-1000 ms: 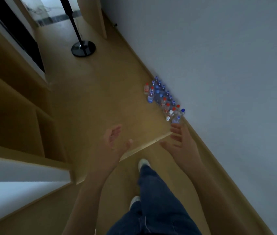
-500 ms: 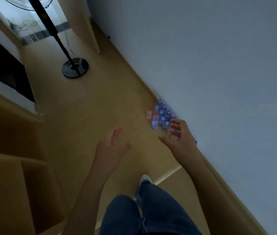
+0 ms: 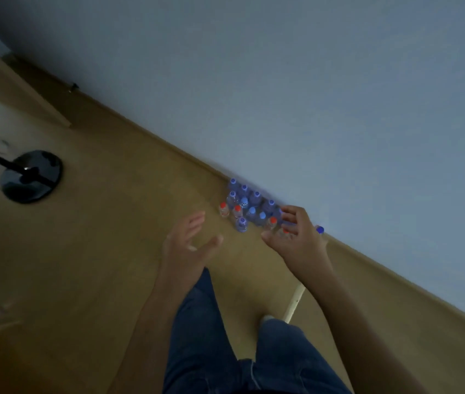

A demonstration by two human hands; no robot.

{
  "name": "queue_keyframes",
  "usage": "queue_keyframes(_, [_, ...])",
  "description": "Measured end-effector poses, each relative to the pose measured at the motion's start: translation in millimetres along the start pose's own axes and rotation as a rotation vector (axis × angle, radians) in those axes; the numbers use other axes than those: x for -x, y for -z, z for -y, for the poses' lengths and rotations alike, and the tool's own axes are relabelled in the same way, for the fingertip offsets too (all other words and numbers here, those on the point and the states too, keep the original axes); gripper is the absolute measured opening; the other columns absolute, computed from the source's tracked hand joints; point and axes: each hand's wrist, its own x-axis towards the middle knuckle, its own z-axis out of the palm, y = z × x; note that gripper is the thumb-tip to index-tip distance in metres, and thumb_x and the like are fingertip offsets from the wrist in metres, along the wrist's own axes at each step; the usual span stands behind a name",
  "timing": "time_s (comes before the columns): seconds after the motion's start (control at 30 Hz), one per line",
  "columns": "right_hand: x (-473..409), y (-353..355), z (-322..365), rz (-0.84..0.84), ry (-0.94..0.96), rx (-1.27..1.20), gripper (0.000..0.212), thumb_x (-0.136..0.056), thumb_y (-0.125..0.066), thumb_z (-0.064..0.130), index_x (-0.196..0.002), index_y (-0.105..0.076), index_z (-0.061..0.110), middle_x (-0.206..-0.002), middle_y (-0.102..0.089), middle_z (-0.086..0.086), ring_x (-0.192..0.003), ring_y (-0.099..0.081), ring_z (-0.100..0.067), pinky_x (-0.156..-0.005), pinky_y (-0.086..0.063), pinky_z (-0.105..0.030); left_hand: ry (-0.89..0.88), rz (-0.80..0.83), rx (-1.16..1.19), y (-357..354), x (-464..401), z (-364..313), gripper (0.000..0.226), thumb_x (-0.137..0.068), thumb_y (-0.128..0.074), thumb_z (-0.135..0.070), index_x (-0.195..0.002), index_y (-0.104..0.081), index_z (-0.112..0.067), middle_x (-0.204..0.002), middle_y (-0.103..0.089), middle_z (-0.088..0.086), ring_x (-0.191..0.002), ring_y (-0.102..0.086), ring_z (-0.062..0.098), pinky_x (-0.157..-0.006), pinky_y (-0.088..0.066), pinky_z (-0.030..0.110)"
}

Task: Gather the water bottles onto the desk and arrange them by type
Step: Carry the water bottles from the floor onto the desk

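Standing in a tight cluster on the floor (image 3: 111, 251), the water bottles (image 3: 249, 206) are packed against the foot of the wall (image 3: 310, 95), directly ahead of both hands. Most carry blue caps; a few red-capped ones (image 3: 223, 205) sit along the edge of the cluster nearest the person, and one blue cap (image 3: 320, 229) shows just past the right hand's far side. Grouping them upright against the wall likely keeps them out of the walkway, and it lets several be reached at once.

The right hand (image 3: 296, 237) is over the near right end of the cluster, fingers spread and loosely bent, covering some bottles; whether it touches any cap cannot be told from this blurred view, and it clasps nothing visibly. The left hand (image 3: 190, 243) hangs beside the cluster's near left corner, apart from it, palm turned inward with fingers spread and holding nothing. The two hands face each other, which reads as a readying to scoop or pick bottles from both sides.

No worktop is in view, so by this judgement the gathering has hardly started: every visible bottle is on the floor.

Below the hands, the person's jeans (image 3: 225, 351) and a light shoe (image 3: 266, 318) show a forward stance, with a pale threshold strip (image 3: 295, 304) on the floor beside the shoe. Well off to the left hand's side stands a dark round stand base (image 3: 32, 176) with its pole.
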Motion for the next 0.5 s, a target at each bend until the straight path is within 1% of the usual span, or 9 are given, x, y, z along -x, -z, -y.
queue_keyframes(0.1, [-28.3,-37.7,18.2,-0.119,-0.102,-0.067,0.066,-0.082,-0.079,0.028,-0.138,-0.045,0.018,-0.134,-0.053,0.003,-0.119,-0.054,-0.015,-0.102,-0.048,-0.040,-0.047,0.153,-0.087,32.5,-62.6,-5.0,0.049,-0.082,-0.078,-0.025,-0.123,-0.052,-0.035,-0.131,-0.056,-0.012,-0.126,-0.052,0.008,-0.100,-0.041,0.023])
queue_keyframes(0.17, [-41.7,-61.0,29.2,-0.201,-0.174,-0.107,0.065,-0.081,-0.079,0.028,-0.137,-0.045,0.019,-0.134,-0.054,0.003,-0.117,-0.055,-0.015,-0.100,-0.049,-0.039,-0.074,0.260,-0.167,52.5,-100.4,-11.1,0.049,-0.082,-0.076,-0.029,-0.122,-0.050,-0.038,-0.130,-0.053,-0.017,-0.126,-0.050,0.004,-0.102,-0.037,0.024])
queue_keyframes(0.27, [-56.8,-91.2,41.7,-0.265,-0.253,-0.150,0.064,-0.081,-0.080,0.024,-0.135,-0.046,0.020,-0.131,-0.054,0.001,-0.115,-0.055,-0.016,-0.098,-0.050,-0.040,-0.105,0.358,-0.223,73.8,-148.5,-17.7,0.048,-0.082,-0.076,-0.031,-0.120,-0.049,-0.041,-0.130,-0.053,-0.019,-0.126,-0.049,0.002,-0.104,-0.037,0.025])
queue_keyframes(0.33, [-66.4,-106.9,46.5,-0.303,-0.286,-0.160,0.063,-0.081,-0.080,0.021,-0.134,-0.046,0.018,-0.129,-0.054,0.001,-0.113,-0.055,-0.017,-0.097,-0.051,-0.041,-0.111,0.403,-0.229,81.7,-173.8,-16.7,0.047,-0.083,-0.076,-0.030,-0.119,-0.049,-0.042,-0.130,-0.053,-0.018,-0.125,-0.049,0.001,-0.102,-0.037,0.023])
queue_keyframes(0.4, [-76.7,-119.8,45.4,-0.337,-0.309,-0.160,0.063,-0.080,-0.081,0.021,-0.133,-0.047,0.018,-0.129,-0.055,0.001,-0.112,-0.056,-0.017,-0.095,-0.051,-0.040,-0.103,0.441,-0.229,83.3,-195.4,-9.7,0.046,-0.083,-0.076,-0.030,-0.119,-0.050,-0.042,-0.130,-0.054,-0.019,-0.124,-0.049,-0.001,-0.097,-0.036,0.017])
queue_keyframes(0.47, [-90.1,-132.0,38.6,-0.369,-0.340,-0.188,0.062,-0.081,-0.081,0.023,-0.133,-0.047,0.020,-0.127,-0.055,0.004,-0.112,-0.057,-0.016,-0.090,-0.051,-0.033,-0.074,0.459,-0.218,79.6,-216.9,3.7,0.045,-0.082,-0.077,-0.030,-0.115,-0.051,-0.045,-0.127,-0.055,-0.021,-0.122,-0.050,-0.003,-0.091,-0.034,0.009])
queue_keyframes(0.5, [-97.9,-138.4,33.5,-0.382,-0.355,-0.209,0.062,-0.081,-0.081,0.024,-0.133,-0.048,0.021,-0.126,-0.055,0.006,-0.112,-0.057,-0.015,-0.086,-0.050,-0.026,-0.056,0.458,-0.208,76.1,-227.7,13.1,0.045,-0.081,-0.078,-0.029,-0.112,-0.051,-0.048,-0.125,-0.055,-0.023,-0.120,-0.050,-0.005,-0.088,-0.034,0.007])
